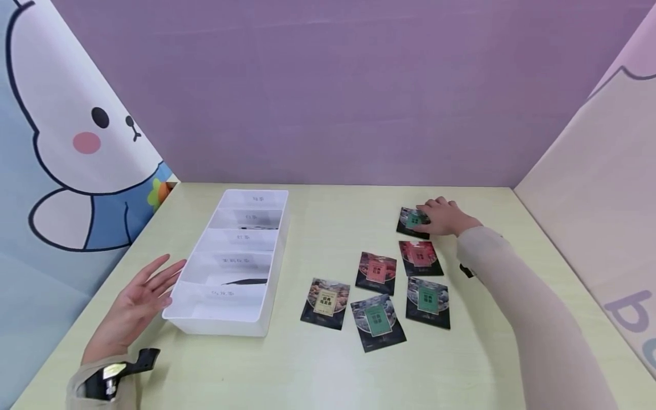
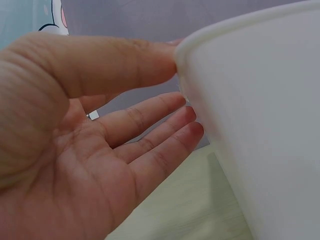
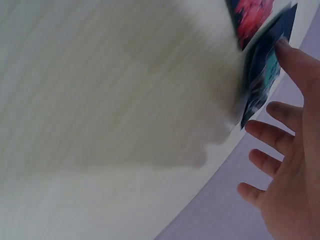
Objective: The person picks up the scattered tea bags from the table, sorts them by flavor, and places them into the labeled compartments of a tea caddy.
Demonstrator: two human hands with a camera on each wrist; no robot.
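Observation:
My right hand (image 1: 447,219) reaches to the far right of the table, over a dark tea sachet with a green label (image 1: 405,218). In the right wrist view its thumb touches that sachet (image 3: 257,82), while the other fingers are spread beyond the edge. On the left, my left hand (image 1: 137,304) is beside a white divided box (image 1: 274,285). In the left wrist view the thumb is right at the rim of the box (image 2: 260,95), and the loosely extended fingertips are close to its side wall. Handwritten labels mark the compartments.
Two red-labelled sachets (image 1: 421,258) (image 1: 376,273), a yellow-labelled sachet (image 1: 325,304) and two green-labelled sachets (image 1: 378,323) (image 1: 428,302) lie on the pale table (image 1: 328,376). Dark items show in two compartments. A purple backdrop (image 1: 328,102) stands behind the table.

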